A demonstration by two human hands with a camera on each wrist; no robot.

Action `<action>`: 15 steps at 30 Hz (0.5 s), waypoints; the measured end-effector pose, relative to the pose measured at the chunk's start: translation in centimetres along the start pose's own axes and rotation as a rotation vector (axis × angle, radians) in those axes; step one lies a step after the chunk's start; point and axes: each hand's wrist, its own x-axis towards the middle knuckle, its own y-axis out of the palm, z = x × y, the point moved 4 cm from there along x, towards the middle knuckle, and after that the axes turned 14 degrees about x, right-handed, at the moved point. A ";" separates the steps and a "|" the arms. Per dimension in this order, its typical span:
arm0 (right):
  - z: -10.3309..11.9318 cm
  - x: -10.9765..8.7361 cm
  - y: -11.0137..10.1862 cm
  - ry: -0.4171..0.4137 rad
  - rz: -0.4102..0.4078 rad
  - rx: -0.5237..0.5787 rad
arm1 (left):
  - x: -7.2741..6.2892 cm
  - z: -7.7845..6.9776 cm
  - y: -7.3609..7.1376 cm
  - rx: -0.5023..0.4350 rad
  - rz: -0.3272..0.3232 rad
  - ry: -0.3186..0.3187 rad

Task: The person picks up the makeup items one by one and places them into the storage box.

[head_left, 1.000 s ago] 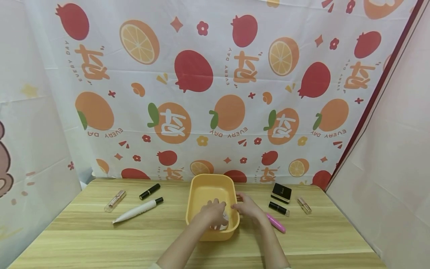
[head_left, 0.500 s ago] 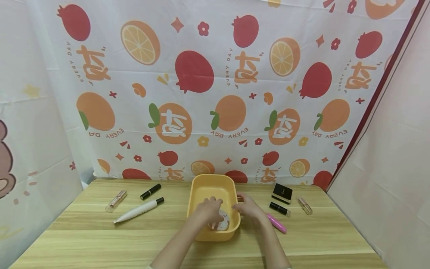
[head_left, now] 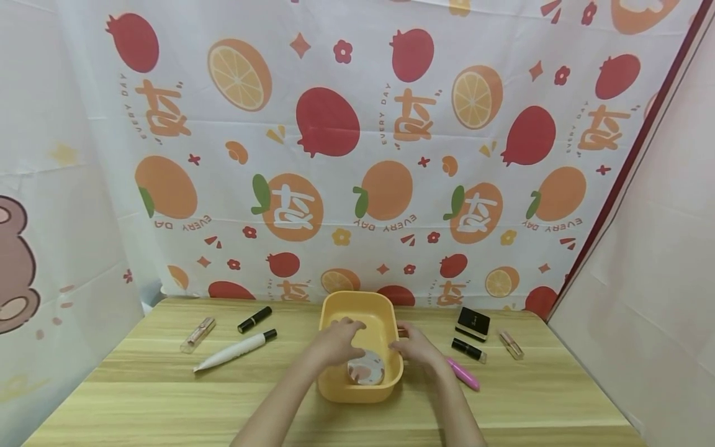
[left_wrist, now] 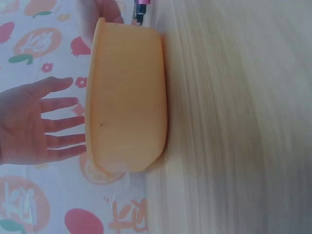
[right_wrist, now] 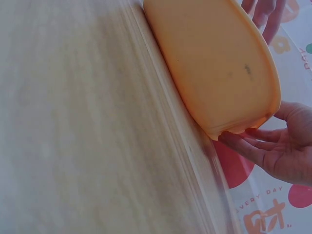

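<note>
A yellow plastic bin (head_left: 360, 393) stands on the table, with a round, flat white case with pinkish-brown patches (head_left: 366, 367) lying in its near end. My left hand (head_left: 335, 343) is over the bin's left side, fingers spread and holding nothing. In the left wrist view that hand (left_wrist: 34, 122) has straight fingers close to the rim. My right hand (head_left: 416, 346) grips the bin's right wall, thumb at the rim. From the right wrist, the fingers of that hand (right_wrist: 287, 146) show against the outside of the bin (right_wrist: 214, 63).
Left of the bin lie a white pen-shaped tube with a black cap (head_left: 234, 351), a black tube (head_left: 254, 319) and a clear-capped tube (head_left: 198, 335). To the right are a black square case (head_left: 473, 323), a black tube (head_left: 468, 350), a pink tube (head_left: 463, 374) and a small pinkish tube (head_left: 511, 344).
My left hand has risen off the round case and shifted left, uncovering it inside the bin. My right hand stays on the bin's right wall. The head view has shifted slightly.
</note>
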 end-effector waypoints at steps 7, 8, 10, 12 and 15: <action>-0.3 0.1 -0.1 -0.004 -0.003 0.002 | -0.2 1.3 -0.7 0.010 -0.107 0.000; -0.3 0.1 -0.1 -0.009 -0.001 -0.004 | -0.3 1.4 -0.8 0.008 -0.112 -0.004; -0.3 0.2 -0.1 -0.008 -0.001 -0.005 | -0.4 1.7 -1.0 0.009 -0.118 -0.011; -0.4 0.3 -0.1 -0.008 0.002 -0.005 | -0.5 1.9 -1.3 0.012 -0.120 -0.019; -0.5 0.3 -0.2 -0.004 0.001 0.005 | -0.7 2.2 -1.6 0.018 -0.118 -0.029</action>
